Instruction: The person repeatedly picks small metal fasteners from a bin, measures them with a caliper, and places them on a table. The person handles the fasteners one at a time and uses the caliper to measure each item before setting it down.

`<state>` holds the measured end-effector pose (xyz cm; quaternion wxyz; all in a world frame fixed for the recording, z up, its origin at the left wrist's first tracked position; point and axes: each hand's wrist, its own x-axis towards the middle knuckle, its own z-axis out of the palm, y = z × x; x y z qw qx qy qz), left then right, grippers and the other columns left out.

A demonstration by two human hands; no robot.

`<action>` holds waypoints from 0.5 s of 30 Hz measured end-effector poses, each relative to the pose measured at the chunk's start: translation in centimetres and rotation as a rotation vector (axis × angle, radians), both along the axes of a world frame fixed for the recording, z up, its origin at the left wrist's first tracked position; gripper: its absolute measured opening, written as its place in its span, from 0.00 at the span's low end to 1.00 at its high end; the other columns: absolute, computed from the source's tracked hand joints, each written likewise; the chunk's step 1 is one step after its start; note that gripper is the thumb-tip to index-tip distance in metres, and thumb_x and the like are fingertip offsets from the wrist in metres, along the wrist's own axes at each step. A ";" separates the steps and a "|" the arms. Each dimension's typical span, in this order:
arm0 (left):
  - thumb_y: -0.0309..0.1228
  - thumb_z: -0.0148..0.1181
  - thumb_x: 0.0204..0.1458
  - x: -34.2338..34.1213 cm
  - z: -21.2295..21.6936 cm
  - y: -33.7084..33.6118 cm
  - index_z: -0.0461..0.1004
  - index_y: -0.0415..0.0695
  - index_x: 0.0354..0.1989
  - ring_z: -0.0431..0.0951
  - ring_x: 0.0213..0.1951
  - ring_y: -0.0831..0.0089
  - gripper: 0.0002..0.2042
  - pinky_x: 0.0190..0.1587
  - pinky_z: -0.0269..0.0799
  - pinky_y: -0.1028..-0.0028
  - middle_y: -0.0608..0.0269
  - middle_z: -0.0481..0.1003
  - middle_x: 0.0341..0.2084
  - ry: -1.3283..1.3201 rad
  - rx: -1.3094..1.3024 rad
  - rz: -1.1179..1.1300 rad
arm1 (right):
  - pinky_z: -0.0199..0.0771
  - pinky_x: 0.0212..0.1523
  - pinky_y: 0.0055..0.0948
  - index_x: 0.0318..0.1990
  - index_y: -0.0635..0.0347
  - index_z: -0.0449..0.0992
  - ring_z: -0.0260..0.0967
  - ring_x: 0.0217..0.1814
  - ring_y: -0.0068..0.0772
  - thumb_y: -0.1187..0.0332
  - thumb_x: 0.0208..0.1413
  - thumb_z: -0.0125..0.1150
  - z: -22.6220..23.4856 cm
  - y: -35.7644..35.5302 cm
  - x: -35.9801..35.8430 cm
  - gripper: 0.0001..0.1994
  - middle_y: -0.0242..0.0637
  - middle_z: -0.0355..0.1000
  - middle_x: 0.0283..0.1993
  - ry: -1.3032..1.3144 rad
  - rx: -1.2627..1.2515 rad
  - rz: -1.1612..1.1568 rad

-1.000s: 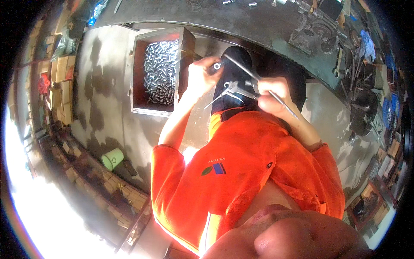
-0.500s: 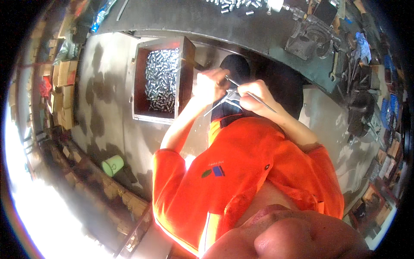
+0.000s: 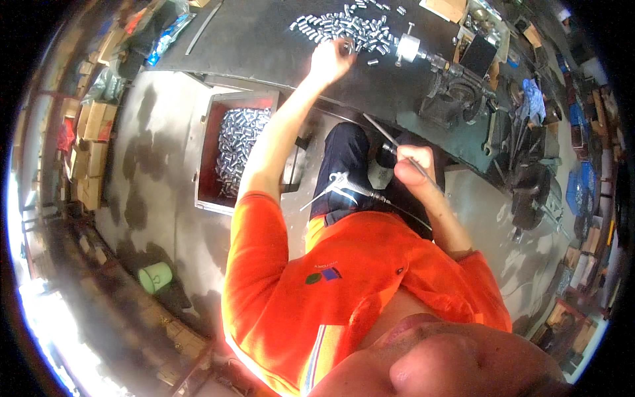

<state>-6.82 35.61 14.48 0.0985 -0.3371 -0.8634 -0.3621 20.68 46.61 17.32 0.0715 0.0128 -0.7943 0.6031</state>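
Faces a dark workbench [image 3: 258, 49], spread from eleven to two o'clock of the view. Has an open wooden crate [image 3: 209, 162] at ten o'clock, partly hidden behind the left forearm [image 3: 278, 145], loaded with short metal tubes [image 3: 238, 142]. Wears dark trousers [image 3: 340, 145], with an air gun [image 3: 340, 182] lying across the lap near the middle of the view, nozzle toward eight o'clock. Grasps a thin metal rod [image 3: 381, 130] in the right hand [image 3: 415, 165], fingers wrapped round the shaft, long axis running from half past ten to half past four. Reaches over the bench at twelve o'clock with the left hand [image 3: 333, 61], fingers bent at the near edge of a loose tube pile [image 3: 350, 30]; cannot tell about any tube pinched between those fingertips. Has a silver drum with a crossbar [image 3: 409, 48] at three o'clock from that hand, just past the pile. Finds the pile at one o'clock from the left hand, clearly the nearer, long axes pointing various ways; holds the right hand at five o'clock from those tubes, well apart.
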 end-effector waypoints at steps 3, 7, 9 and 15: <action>0.31 0.57 0.46 -2.0 2.6 0.1 0.70 0.35 0.43 0.79 0.24 0.76 0.17 0.29 0.72 0.76 0.55 0.77 0.25 -0.348 0.472 -0.074 | 0.42 0.18 0.24 0.14 0.60 0.53 0.42 0.19 0.17 0.68 0.35 0.51 -0.9 -0.4 0.0 0.12 0.27 0.44 0.15 0.001 0.078 0.009; 0.33 0.57 0.49 -0.8 1.9 -4.6 0.72 0.37 0.42 0.78 0.21 0.74 0.15 0.28 0.72 0.76 0.56 0.77 0.22 -0.195 0.336 -0.071 | 0.41 0.19 0.23 0.14 0.59 0.53 0.42 0.19 0.16 0.67 0.35 0.51 -1.6 -0.7 0.4 0.13 0.26 0.44 0.15 0.057 0.032 0.048; 0.34 0.57 0.49 1.2 1.9 -8.8 0.74 0.38 0.39 0.78 0.22 0.74 0.13 0.28 0.72 0.76 0.56 0.77 0.21 -0.100 0.201 -0.030 | 0.40 0.19 0.23 0.14 0.59 0.52 0.42 0.19 0.16 0.67 0.35 0.51 -2.2 -1.0 0.7 0.13 0.26 0.44 0.15 -0.046 0.003 0.006; 0.30 0.58 0.37 4.2 -8.9 -27.6 0.76 0.39 0.36 0.78 0.27 0.71 0.15 0.31 0.72 0.74 0.53 0.77 0.24 -0.377 0.037 0.375 | 0.39 0.18 0.24 0.14 0.60 0.50 0.40 0.19 0.16 0.75 0.31 0.48 -2.2 -2.1 0.2 0.11 0.26 0.42 0.15 -0.014 -0.043 0.098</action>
